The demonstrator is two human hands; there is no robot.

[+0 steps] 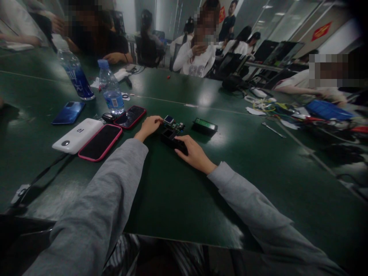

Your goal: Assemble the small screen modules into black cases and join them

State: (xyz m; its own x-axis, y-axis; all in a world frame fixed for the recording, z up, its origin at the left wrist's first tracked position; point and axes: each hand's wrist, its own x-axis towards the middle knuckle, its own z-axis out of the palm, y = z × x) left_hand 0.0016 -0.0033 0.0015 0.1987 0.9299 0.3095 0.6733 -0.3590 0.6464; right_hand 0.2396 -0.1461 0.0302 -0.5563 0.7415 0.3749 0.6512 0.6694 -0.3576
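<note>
Your right hand [193, 152] is grasping a black case [169, 141]; your left hand [150, 126] is touching the circuit board [175, 125] just behind it, grip too unclear to tell. Rightward, a green-faced module [204, 125] is lying on the bench [178, 203].

A blue-capped bottle [111, 92] stands beside a phone [132, 116].

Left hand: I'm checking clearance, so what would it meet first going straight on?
The left hand would probably meet the circuit board with the small screen, just ahead; whether they touch is unclear.
</note>
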